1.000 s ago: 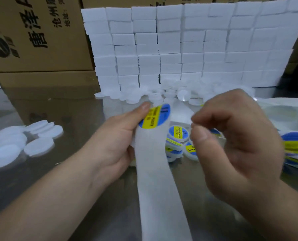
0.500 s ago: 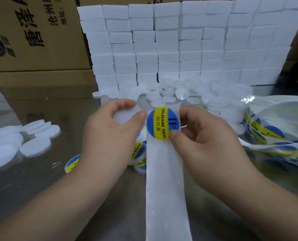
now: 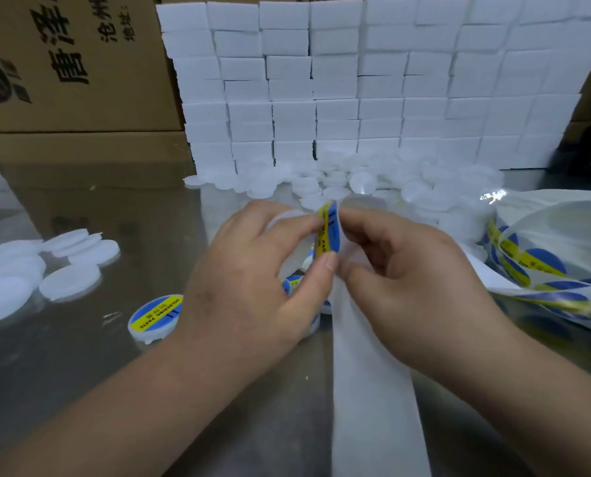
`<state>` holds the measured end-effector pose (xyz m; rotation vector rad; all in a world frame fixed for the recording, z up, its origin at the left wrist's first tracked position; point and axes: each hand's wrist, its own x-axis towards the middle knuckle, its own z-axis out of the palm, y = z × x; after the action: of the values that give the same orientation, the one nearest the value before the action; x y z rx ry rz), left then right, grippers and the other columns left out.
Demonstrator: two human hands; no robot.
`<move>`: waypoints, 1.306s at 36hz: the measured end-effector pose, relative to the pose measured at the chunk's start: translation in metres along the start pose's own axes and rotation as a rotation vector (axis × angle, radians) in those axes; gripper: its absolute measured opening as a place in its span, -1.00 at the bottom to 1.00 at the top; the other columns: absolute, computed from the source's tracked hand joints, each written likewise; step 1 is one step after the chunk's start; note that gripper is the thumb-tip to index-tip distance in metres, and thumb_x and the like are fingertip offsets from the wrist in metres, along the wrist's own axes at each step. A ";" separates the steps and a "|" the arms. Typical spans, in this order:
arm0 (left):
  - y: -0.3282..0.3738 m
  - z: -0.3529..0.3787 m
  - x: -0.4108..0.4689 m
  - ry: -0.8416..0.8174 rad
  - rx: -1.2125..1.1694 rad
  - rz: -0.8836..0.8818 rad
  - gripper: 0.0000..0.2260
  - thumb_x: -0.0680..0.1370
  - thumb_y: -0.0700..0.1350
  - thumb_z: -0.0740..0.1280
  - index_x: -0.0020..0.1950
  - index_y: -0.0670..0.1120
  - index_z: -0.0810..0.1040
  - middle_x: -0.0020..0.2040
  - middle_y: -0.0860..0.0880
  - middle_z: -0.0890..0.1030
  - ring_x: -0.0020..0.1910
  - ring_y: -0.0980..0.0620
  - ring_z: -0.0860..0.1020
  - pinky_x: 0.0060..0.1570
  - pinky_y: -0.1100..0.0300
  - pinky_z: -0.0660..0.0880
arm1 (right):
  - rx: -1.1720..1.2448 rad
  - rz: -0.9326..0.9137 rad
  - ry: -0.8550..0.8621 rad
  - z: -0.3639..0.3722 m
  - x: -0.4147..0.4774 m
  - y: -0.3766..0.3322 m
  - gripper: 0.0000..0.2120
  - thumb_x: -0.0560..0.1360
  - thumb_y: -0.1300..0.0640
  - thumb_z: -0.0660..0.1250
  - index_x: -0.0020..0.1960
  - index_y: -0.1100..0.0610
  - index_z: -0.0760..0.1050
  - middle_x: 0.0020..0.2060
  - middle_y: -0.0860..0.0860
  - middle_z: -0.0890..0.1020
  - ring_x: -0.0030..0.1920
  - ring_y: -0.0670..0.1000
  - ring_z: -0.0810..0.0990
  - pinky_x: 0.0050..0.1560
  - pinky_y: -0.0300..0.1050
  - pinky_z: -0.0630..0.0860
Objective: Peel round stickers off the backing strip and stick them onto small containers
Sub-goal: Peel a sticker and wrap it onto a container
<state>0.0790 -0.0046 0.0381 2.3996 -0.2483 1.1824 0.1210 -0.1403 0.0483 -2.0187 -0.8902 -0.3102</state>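
Shiny grey table [image 3: 80,356], reflective, fills the foreground. Cardboard boxes [image 3: 74,63] with black Chinese print stand at back left. Wall of stacked white blocks [image 3: 356,80] runs across the back. Heap of plain white round containers [image 3: 373,180] lies at the foot of the blocks. Another small cluster of white round lids or containers [image 3: 29,266] sits at far left on the table; can't tell which.

One labelled container [image 3: 155,318], blue/yellow "SOLDERING PASTE" sticker on top, sits on the table just left of the left wrist. More labelled containers [image 3: 292,282] partly hidden under the hands; contents not visible. At right, a loose coil of sticker roll [image 3: 542,266] with blue/yellow stickers.

Left hand [image 3: 252,280] pinches the round sticker [image 3: 328,232] between thumb and forefinger; a white container [image 3: 283,216] is tucked behind its fingers. Sticker is curled, edge-on, lifted partly off the backing strip [image 3: 373,390]. Right hand [image 3: 414,280] has fingers curled closed, pinching the top of the strip just beside the sticker. Strip runs from the hands down to the bottom edge.
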 end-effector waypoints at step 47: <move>-0.009 -0.003 0.006 0.158 0.003 -0.093 -0.49 0.26 0.09 0.45 0.12 -0.16 0.57 0.05 0.04 0.40 0.05 0.21 0.38 0.09 0.50 0.24 | 0.262 0.345 0.114 -0.008 0.006 0.000 -0.82 0.33 0.06 0.31 -0.21 0.19 0.51 -0.42 0.07 0.47 -0.40 -0.11 0.33 -0.35 -0.20 0.26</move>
<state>0.0840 0.0045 0.0418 2.2792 -0.0842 1.3214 0.1262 -0.1443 0.0556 -1.8482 -0.4729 -0.1069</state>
